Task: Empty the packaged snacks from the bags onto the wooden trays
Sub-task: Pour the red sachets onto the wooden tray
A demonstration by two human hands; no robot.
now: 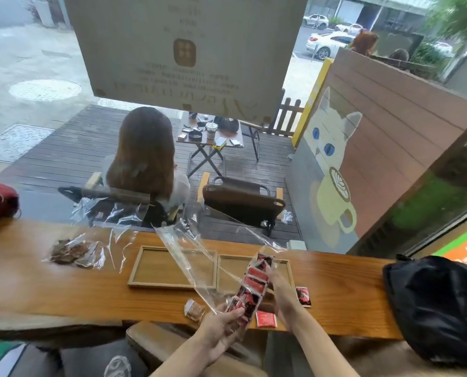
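Gripping the clear bag [250, 288] of red-black snack packets above the right wooden tray [289, 270], my left hand [221, 326] pinches its bottom, right hand [280, 291] curls around the middle; print blurred.

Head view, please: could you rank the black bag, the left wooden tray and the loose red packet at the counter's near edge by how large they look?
1. Black bag, largest, though it sits nearer the camera, which may exaggerate it.
2. Left wooden tray.
3. Red packet, clearly smallest.
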